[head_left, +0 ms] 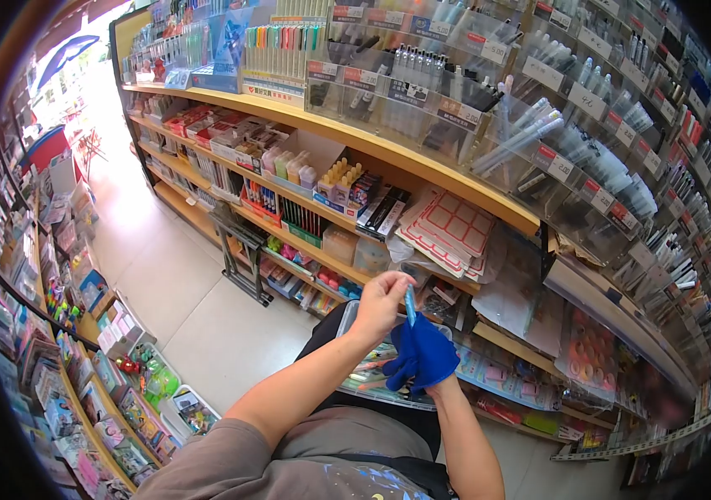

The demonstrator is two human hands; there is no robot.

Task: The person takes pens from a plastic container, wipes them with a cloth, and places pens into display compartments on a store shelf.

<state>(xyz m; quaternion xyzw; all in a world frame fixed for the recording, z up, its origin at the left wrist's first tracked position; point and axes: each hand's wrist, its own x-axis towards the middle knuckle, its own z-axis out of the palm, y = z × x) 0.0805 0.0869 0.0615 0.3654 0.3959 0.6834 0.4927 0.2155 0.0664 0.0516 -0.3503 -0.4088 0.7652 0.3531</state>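
Note:
My bare left hand point(380, 304) is closed, its fingertips pinching near the upper end of a slim light-blue pen point(410, 307). Just below it, my right hand point(426, 354) is covered by blue fabric that looks like a glove. The pen's lower end goes into the blue fabric, where the right fingers seem wrapped round it. Under both hands, a clear plastic bin point(354, 315) sits at my lap with several pens point(372, 371) lying in it. My forearms and hands hide much of the bin.
Ahead, a wooden shelf point(280, 179) carries boxed stationery and a stack of red-and-white sheets point(447, 229). Clear pen racks point(422, 92) with price tags rise above and to the right. Shelves of small goods point(89, 392) line the left, beside a tiled floor point(197, 333).

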